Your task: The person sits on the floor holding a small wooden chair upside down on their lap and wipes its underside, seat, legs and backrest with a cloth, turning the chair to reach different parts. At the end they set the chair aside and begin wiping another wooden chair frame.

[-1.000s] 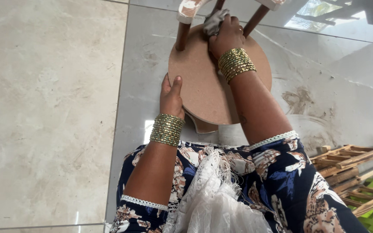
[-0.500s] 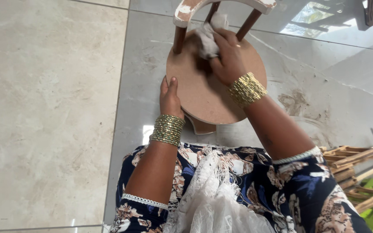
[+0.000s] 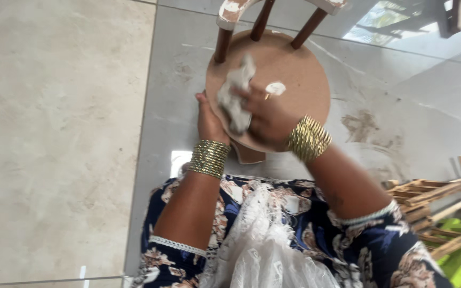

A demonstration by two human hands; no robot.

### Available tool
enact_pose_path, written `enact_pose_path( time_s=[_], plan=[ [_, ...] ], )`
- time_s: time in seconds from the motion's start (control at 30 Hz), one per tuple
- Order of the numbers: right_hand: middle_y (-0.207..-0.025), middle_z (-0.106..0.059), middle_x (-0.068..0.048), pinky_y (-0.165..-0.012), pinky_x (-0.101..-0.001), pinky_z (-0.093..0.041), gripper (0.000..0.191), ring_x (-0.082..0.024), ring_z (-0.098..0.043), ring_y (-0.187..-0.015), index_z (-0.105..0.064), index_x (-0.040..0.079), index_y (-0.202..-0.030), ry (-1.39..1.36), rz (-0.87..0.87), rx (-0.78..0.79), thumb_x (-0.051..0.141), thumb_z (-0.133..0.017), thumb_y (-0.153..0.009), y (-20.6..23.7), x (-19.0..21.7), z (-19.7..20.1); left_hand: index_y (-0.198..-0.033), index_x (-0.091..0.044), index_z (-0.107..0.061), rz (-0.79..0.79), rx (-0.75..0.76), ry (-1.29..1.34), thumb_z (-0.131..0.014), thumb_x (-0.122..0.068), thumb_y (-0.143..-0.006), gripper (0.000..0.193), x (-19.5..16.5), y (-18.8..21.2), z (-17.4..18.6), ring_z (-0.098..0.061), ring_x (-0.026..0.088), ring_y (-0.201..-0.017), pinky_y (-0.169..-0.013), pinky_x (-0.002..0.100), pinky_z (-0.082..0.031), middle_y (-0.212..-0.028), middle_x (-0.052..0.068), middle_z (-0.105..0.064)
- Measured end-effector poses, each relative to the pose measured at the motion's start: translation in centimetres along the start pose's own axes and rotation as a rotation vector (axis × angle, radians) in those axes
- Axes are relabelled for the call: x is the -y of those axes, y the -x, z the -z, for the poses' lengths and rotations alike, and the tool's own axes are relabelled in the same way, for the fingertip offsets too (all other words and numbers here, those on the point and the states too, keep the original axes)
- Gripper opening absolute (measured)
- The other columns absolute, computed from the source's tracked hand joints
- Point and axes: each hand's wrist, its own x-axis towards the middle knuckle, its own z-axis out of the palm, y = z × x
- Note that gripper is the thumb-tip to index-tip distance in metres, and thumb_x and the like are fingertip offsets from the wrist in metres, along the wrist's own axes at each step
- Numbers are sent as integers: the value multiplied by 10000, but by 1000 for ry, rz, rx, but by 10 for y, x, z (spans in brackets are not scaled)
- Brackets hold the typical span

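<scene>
We press a crumpled rag onto the round seat with our right hand clamped on it, left of a white smear, while our left hand grips the seat's near-left edge, bare floor lying open leftward.

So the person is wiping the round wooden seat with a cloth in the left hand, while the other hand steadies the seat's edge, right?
Not quite: the head view shows the cloth in the right hand, pressed on the round wooden seat. It is the left hand that steadies the seat's edge. The rest is right.
</scene>
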Motion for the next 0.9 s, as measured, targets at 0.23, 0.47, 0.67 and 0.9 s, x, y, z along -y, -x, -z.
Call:
enact_pose_path(
  time_s=[0.23, 0.47, 0.67, 0.9],
  plan=[
    [-1239, -650, -164, -1037, -438, -476, 299, -335, -601, -1175, -647, 35, -1217, -408, -104, -257, 28, -589, -924, 21, 46, 3, -1513, 15, -432, -3, 223, 218, -328, -797, -932, 1004, 4, -13, 25, -516, 281, -1378, -1196, 418, -371, -1508, 149, -531],
    [-1316, -601, -233, -1091, -479, -468, 442, -370, -573, -1244, -584, 18, -1357, -2, -455, -615, 92, -530, -925, -36, 24, 25, -1523, 10, -396, 15, 206, 254, -336, -816, -902, 1035, -2, -1, 10, -489, 327, -1386, -1193, 459, -360, -1514, 165, -501],
    [-1480, -498, -188, -1071, -563, -322, 505, -440, -405, -1366, -629, 115, -1300, 322, -447, -148, 359, -625, -859, -83, 52, -25, -1517, -32, -438, 11, 93, 156, -355, -818, -897, 1004, -9, -9, 22, -513, 291, -1372, -1165, 438, -386, -1501, 141, -527],
    [-1518, -531, -110, -1168, -538, -345, 446, -410, -438, -1428, -682, 180, -1349, 135, -142, -8, 293, -605, -924, -22, 80, -13, -1459, -60, -434, 98, -44, 257, -429, -835, -842, 991, -14, -1, 21, -549, 367, -1272, -1114, 542, -437, -1401, 190, -535]
  ],
)
